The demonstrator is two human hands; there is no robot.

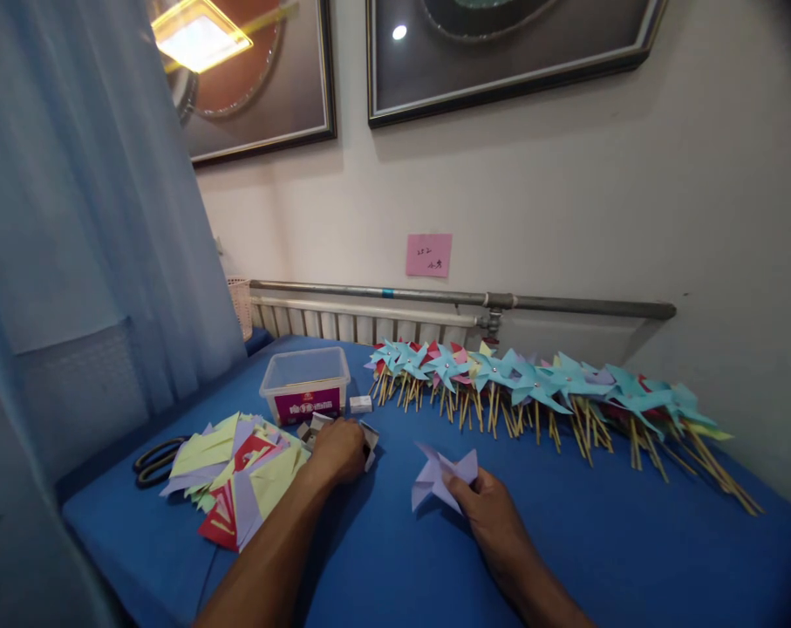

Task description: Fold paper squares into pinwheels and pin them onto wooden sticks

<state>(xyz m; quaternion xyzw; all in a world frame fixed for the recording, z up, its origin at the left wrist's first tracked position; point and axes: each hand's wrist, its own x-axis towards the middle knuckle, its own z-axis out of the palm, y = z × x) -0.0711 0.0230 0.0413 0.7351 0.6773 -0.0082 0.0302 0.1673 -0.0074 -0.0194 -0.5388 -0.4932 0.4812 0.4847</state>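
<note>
My right hand point(483, 501) pinches a folded lilac paper pinwheel point(439, 475) just above the blue table point(597, 541). My left hand point(337, 449) reaches forward with curled fingers into a small open white box point(369, 433); what the fingers hold is hidden. A loose pile of coloured paper squares point(238, 475) lies left of that hand. A long row of finished pinwheels on wooden sticks point(539, 388) lies along the far side of the table.
A clear plastic tub with a magenta label point(305, 384) stands behind the small box, with a small white box point(360, 404) beside it. Black scissors point(153, 460) lie at the left edge. A curtain hangs at left; a radiator and pipe run along the wall.
</note>
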